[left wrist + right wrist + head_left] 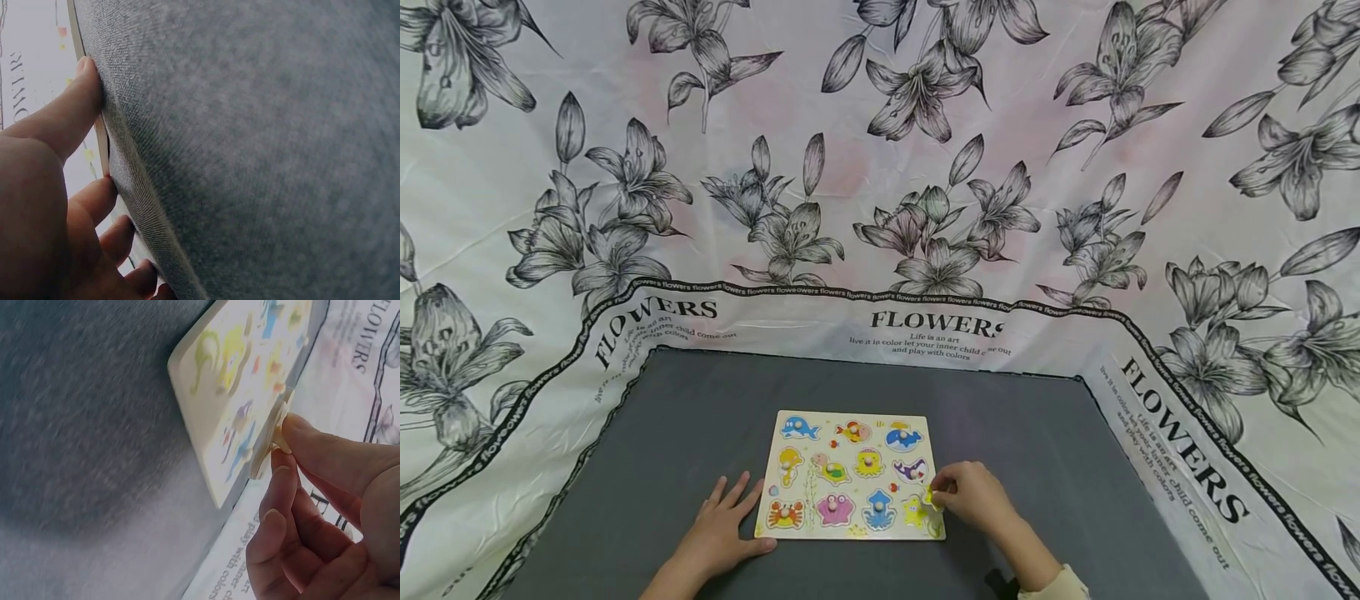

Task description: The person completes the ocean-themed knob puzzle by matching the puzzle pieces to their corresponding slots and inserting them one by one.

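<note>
A cream wooden peg puzzle board (827, 419) with colourful sea animals lies on the dark grey table. At its lower right corner my right hand (977, 500) pinches a small yellow puzzle piece (931, 498) beside a yellow printed shape (914, 510). In the right wrist view, thumb and fingertips grip the knob of that piece (270, 440), which is tilted nearly edge-on above the board (192, 415). My left hand (722, 527) rests spread at the board's left edge. The left wrist view shows its thumb (75, 103) against that edge.
Pieces on the board include a red crab (786, 515), a pink crab-like animal (835, 509) and a blue squid (879, 510). A white flower-printed cloth (790, 321) surrounds the grey table surface (1022, 417). A dark object (998, 583) lies by the right forearm.
</note>
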Action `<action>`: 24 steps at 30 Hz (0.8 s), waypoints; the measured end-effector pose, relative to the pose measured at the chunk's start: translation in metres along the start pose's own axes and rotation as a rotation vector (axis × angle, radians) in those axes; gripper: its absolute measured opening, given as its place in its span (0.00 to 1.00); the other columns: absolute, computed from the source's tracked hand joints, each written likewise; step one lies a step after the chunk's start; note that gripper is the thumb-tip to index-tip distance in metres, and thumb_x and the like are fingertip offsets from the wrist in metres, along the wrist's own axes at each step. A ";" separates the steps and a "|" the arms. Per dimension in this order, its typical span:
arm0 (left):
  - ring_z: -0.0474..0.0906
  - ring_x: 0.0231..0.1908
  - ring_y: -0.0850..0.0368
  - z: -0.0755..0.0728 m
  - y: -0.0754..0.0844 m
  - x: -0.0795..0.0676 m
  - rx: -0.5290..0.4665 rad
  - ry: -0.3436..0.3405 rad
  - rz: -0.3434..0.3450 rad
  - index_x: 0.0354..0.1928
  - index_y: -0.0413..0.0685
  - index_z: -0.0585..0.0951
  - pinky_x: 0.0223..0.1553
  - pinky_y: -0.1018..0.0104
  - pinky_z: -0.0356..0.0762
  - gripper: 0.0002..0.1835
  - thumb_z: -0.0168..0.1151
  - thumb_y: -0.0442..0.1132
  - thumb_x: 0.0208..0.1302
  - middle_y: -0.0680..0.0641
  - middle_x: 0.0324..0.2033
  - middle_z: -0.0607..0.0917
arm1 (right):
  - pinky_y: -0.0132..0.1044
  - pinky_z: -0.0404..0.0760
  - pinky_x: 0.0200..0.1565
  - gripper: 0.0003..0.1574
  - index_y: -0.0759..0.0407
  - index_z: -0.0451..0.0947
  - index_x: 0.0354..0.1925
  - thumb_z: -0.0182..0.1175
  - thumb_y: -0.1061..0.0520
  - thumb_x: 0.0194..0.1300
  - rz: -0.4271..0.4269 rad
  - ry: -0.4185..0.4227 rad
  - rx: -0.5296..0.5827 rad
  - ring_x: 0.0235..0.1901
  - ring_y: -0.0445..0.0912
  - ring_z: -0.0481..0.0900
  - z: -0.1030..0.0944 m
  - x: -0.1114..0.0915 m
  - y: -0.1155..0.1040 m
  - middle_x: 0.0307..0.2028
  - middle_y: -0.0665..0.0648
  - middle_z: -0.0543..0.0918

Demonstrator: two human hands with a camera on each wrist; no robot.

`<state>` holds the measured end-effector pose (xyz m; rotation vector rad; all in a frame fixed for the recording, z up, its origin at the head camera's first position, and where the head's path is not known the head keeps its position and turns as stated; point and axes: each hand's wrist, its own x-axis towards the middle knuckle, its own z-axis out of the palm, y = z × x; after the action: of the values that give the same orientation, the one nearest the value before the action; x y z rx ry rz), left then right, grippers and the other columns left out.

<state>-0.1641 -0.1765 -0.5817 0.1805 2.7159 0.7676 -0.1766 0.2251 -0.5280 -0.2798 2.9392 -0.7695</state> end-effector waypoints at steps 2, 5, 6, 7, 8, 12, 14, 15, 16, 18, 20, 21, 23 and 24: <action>0.42 0.76 0.24 0.000 0.000 0.000 0.002 0.001 0.001 0.76 0.50 0.66 0.69 0.24 0.47 0.58 0.76 0.68 0.45 0.37 0.77 0.58 | 0.32 0.70 0.23 0.03 0.50 0.89 0.30 0.74 0.58 0.57 -0.023 -0.013 0.003 0.21 0.36 0.72 0.002 0.001 -0.003 0.22 0.41 0.81; 0.42 0.76 0.24 0.001 0.000 -0.001 0.006 0.002 0.003 0.76 0.50 0.66 0.69 0.24 0.47 0.58 0.75 0.68 0.45 0.37 0.77 0.58 | 0.31 0.69 0.23 0.03 0.51 0.89 0.30 0.75 0.58 0.56 -0.045 -0.042 -0.009 0.22 0.35 0.71 0.006 0.003 -0.007 0.22 0.40 0.80; 0.42 0.76 0.24 0.001 0.000 -0.001 0.006 0.002 0.004 0.76 0.50 0.66 0.69 0.24 0.47 0.58 0.75 0.68 0.45 0.37 0.77 0.58 | 0.31 0.69 0.23 0.02 0.51 0.89 0.30 0.75 0.58 0.56 -0.051 -0.052 -0.012 0.22 0.35 0.71 0.008 0.004 -0.008 0.22 0.40 0.80; 0.42 0.76 0.24 0.001 0.000 0.000 0.007 0.001 0.003 0.76 0.50 0.66 0.69 0.24 0.47 0.58 0.75 0.68 0.45 0.37 0.77 0.58 | 0.31 0.69 0.23 0.02 0.52 0.89 0.30 0.75 0.58 0.56 -0.058 -0.060 -0.017 0.22 0.35 0.71 0.010 0.004 -0.008 0.22 0.40 0.80; 0.42 0.76 0.24 0.001 0.000 0.000 0.007 0.001 0.002 0.76 0.50 0.66 0.69 0.24 0.47 0.58 0.75 0.68 0.45 0.37 0.77 0.58 | 0.31 0.69 0.23 0.02 0.52 0.89 0.30 0.75 0.58 0.55 -0.063 -0.068 -0.024 0.22 0.35 0.70 0.012 0.005 -0.009 0.22 0.40 0.80; 0.42 0.76 0.24 0.002 0.000 0.000 0.011 -0.001 -0.001 0.76 0.51 0.65 0.69 0.24 0.47 0.58 0.75 0.68 0.45 0.37 0.77 0.58 | 0.31 0.69 0.24 0.03 0.51 0.89 0.29 0.74 0.59 0.55 -0.085 -0.087 -0.022 0.22 0.34 0.70 0.020 0.006 -0.011 0.22 0.40 0.80; 0.42 0.76 0.24 0.002 0.000 0.000 0.014 -0.003 -0.003 0.76 0.50 0.66 0.69 0.24 0.48 0.58 0.75 0.68 0.44 0.37 0.77 0.58 | 0.31 0.69 0.24 0.03 0.51 0.89 0.28 0.74 0.59 0.55 -0.091 -0.091 -0.022 0.22 0.33 0.70 0.024 0.006 -0.011 0.22 0.40 0.80; 0.42 0.76 0.24 0.002 0.000 0.001 0.015 -0.005 -0.004 0.76 0.50 0.66 0.69 0.24 0.48 0.58 0.75 0.69 0.44 0.37 0.77 0.58 | 0.32 0.69 0.24 0.03 0.51 0.89 0.28 0.74 0.59 0.54 -0.092 -0.093 -0.024 0.22 0.33 0.70 0.026 0.006 -0.011 0.22 0.40 0.79; 0.42 0.76 0.24 0.002 0.000 0.001 0.014 -0.008 -0.005 0.76 0.51 0.66 0.69 0.24 0.48 0.58 0.75 0.69 0.44 0.37 0.77 0.58 | 0.32 0.69 0.24 0.03 0.51 0.88 0.28 0.74 0.59 0.54 -0.091 -0.092 -0.030 0.22 0.33 0.69 0.027 0.006 -0.011 0.22 0.40 0.79; 0.42 0.76 0.24 0.002 0.000 0.001 0.012 -0.012 -0.007 0.76 0.51 0.66 0.69 0.24 0.48 0.58 0.75 0.69 0.44 0.37 0.78 0.58 | 0.32 0.69 0.24 0.03 0.51 0.88 0.27 0.74 0.59 0.54 -0.086 -0.094 -0.040 0.22 0.34 0.69 0.029 0.006 -0.011 0.21 0.40 0.79; 0.42 0.76 0.24 0.002 0.001 0.001 0.010 -0.014 -0.007 0.76 0.51 0.65 0.69 0.24 0.47 0.58 0.75 0.69 0.45 0.37 0.78 0.57 | 0.32 0.69 0.25 0.03 0.51 0.88 0.27 0.74 0.58 0.54 -0.080 -0.093 -0.045 0.22 0.34 0.70 0.031 0.006 -0.011 0.21 0.40 0.79; 0.42 0.76 0.24 0.002 0.001 0.001 0.011 -0.014 -0.007 0.77 0.51 0.65 0.69 0.24 0.47 0.59 0.75 0.69 0.45 0.37 0.78 0.57 | 0.32 0.69 0.25 0.03 0.51 0.88 0.27 0.75 0.59 0.54 -0.080 -0.092 -0.045 0.22 0.34 0.70 0.031 0.006 -0.011 0.21 0.40 0.79; 0.41 0.76 0.24 0.001 0.001 0.001 0.013 -0.013 -0.010 0.77 0.51 0.65 0.69 0.24 0.47 0.58 0.75 0.69 0.45 0.37 0.78 0.57 | 0.32 0.69 0.25 0.03 0.52 0.88 0.28 0.74 0.59 0.54 -0.087 -0.094 -0.034 0.22 0.35 0.70 0.032 0.007 -0.011 0.22 0.40 0.79; 0.41 0.76 0.24 0.001 0.001 0.001 0.016 -0.012 -0.012 0.77 0.51 0.65 0.69 0.25 0.47 0.59 0.75 0.69 0.45 0.37 0.78 0.57 | 0.31 0.70 0.25 0.03 0.52 0.88 0.28 0.74 0.60 0.54 -0.091 -0.097 -0.026 0.22 0.35 0.70 0.032 0.008 -0.010 0.22 0.40 0.79</action>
<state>-0.1647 -0.1752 -0.5824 0.1725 2.7098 0.7390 -0.1783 0.1995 -0.5515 -0.4431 2.8640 -0.7073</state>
